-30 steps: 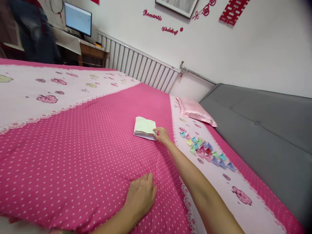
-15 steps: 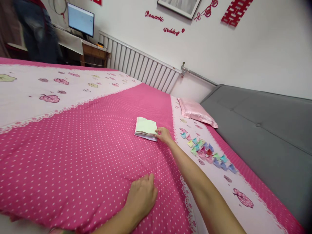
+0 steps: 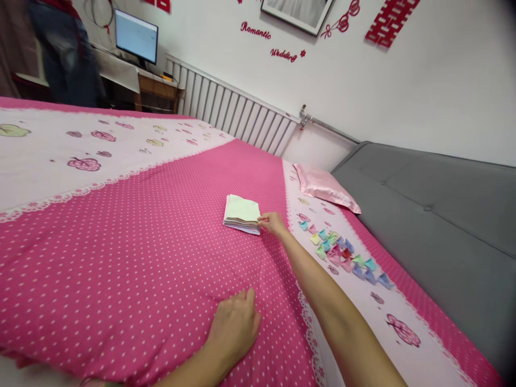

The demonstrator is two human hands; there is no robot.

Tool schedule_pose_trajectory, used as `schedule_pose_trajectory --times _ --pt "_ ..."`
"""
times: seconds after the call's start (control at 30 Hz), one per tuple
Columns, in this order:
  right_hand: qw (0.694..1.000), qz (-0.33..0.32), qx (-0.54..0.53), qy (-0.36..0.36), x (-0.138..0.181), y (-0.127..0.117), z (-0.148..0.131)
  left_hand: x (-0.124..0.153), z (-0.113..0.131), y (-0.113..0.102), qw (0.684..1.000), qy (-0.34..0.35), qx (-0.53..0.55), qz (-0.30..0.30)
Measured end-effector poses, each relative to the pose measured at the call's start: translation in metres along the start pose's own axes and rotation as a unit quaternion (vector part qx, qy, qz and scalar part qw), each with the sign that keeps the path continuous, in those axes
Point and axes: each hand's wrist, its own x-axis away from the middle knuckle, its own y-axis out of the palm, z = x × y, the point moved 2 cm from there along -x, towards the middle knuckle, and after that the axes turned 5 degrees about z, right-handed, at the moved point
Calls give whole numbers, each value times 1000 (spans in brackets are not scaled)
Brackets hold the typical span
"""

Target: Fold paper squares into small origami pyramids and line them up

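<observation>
The right hand pinches the right edge of the paper stack; nearer, the left hand rests, fingers curled, on the bedspread.

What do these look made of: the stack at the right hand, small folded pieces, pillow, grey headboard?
Stack: likely paper, matte; thin layered edges.
Folded pieces: probably paper, matte; flat facets, sharp points, but small in view.
Pillow: satin-like fabric, glossy; soft highlights.
Grey headboard: padded, low sheen; dimples and a crease line. Leatherette or fabric, can't tell.
</observation>
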Motion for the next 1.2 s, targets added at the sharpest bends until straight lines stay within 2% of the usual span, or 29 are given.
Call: schedule_pose_trajectory --times 0.27,0.5,0.63,0.8,0.87,0.97,1.1,1.2 --pt "998 -53 -15 23 0 3 2 1 -1 2 1000 4 4 6" --pt "998 -47 -27 39 -1 3 1 0 1 -1 1000 -1 -1 2" --pt "999 6 -32 36 2 -1 -5 0 0 -1 1000 -2 4 4" --pt "988 151 -30 3 14 -23 -12 0 0 -1 1000 4 -3 4" --pt "980 198 -28 -25 28 -35 -10 0 0 -2 1000 6 -5 3" --pt "971 230 -22 -60 63 -49 2 0 -1 -4 1000 11 -13 7" --pt "971 230 -6 -65 130 -55 26 -2 -2 -6 999 25 -21 24" --pt "975 215 6 -54 174 -54 36 -2 -1 -10 996 43 -20 70"
